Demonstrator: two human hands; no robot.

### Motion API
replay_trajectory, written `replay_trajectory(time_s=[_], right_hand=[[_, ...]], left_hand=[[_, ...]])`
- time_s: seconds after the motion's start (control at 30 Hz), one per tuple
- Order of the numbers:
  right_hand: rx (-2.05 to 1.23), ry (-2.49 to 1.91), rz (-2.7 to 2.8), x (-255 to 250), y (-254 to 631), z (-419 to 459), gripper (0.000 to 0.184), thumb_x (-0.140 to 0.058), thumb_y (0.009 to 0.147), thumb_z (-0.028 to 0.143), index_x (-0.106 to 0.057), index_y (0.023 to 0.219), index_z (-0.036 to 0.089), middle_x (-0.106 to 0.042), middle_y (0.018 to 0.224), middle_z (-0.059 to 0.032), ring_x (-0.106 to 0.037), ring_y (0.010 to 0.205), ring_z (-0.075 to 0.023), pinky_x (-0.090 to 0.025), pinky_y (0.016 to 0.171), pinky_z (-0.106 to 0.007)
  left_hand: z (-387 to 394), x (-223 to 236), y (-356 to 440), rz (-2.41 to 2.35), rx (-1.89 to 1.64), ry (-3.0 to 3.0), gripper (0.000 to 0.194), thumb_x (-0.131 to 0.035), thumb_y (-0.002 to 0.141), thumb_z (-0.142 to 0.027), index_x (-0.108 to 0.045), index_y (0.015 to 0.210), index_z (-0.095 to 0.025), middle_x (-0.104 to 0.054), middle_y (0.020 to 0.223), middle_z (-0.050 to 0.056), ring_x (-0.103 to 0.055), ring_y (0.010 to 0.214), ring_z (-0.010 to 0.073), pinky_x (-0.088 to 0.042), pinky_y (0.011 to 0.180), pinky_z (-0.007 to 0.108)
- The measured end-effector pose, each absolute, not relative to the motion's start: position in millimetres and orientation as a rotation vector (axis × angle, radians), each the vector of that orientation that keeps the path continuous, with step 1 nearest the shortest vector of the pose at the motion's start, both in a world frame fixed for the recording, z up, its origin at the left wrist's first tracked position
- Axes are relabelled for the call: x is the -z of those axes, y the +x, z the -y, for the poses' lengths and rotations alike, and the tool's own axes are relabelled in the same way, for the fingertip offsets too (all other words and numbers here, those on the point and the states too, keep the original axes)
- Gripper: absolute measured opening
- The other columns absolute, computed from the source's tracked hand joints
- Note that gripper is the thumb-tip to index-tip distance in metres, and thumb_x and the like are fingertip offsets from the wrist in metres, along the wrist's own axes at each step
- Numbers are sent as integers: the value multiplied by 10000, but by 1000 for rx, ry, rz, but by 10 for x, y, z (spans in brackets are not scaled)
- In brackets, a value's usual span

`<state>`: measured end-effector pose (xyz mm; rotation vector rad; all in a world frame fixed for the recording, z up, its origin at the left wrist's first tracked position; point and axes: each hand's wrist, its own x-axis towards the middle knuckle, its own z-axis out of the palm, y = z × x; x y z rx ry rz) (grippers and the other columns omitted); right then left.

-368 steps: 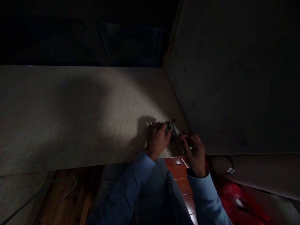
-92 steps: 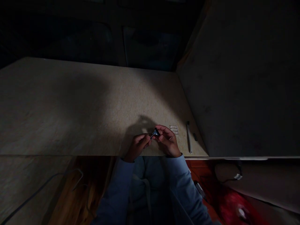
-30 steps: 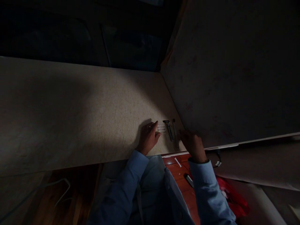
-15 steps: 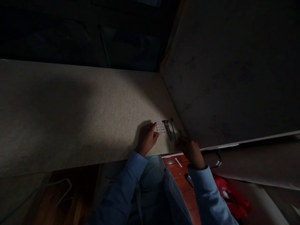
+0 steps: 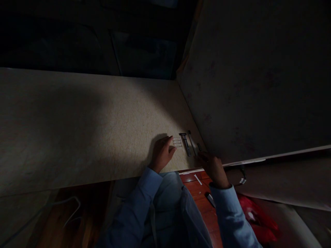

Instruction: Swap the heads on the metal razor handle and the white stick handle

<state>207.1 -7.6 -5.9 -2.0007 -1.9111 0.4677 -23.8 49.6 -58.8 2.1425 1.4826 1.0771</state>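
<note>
Just now, the right hand (image 5: 213, 168) has its fingers over the toothbrush's lower end; whether they grip it, I cannot tell. The left hand (image 5: 161, 153) is unclenched and holds nothing visible, thumb and forefinger spread beside the clear case (image 5: 177, 142). The razor (image 5: 187, 144), held up in both hands three seconds ago, now lies on the tabletop (image 5: 124, 120) between case and toothbrush (image 5: 191, 140), completing a row with the small dark piece (image 5: 199, 147). No brand or writing is legible, even on the white cable tag (image 5: 242, 181).
</note>
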Motion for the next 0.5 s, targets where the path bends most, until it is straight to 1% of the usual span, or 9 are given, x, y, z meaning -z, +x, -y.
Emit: replay_trajectory(time_s=[0.23,0.37,0.43,0.5], right_hand=[[-490,-2000,1906,78,2081,77,280,-547,887,290,-769,1029,196,-781,963,-112,-741,883,-252,-512,708,-279],[-456,-2028,1929,53,2134,45,313,-503,920,265,-745,1096,176,-776,961,-122,-737,852,-247,-509,679,-276],[-375,-2013,1978,38,2169,-15,331,-483,925,223,-717,1152,164,-762,1012,-133,-727,869,-241,-517,703,-278],[-277,-1984,2082,18,2195,-106,359,-478,913,157,-678,1211,153,-731,1095,-150,-707,917,-242,-525,760,-292]], left_hand=[[-486,589,-249,-1485,-1074,2135,474,-708,819,-245,-583,1271,-179,-671,1237,123,-609,1166,267,-492,1026,452],[-483,557,-253,-1483,-1063,2141,472,-705,818,-233,-582,1271,-180,-670,1235,126,-607,1174,269,-493,1023,455],[-483,543,-254,-1480,-1049,2143,473,-707,815,-226,-585,1267,-168,-671,1234,134,-609,1170,273,-491,1025,458],[-486,536,-254,-1475,-1033,2146,480,-709,811,-219,-584,1270,-153,-668,1242,141,-607,1170,277,-485,1032,457]])
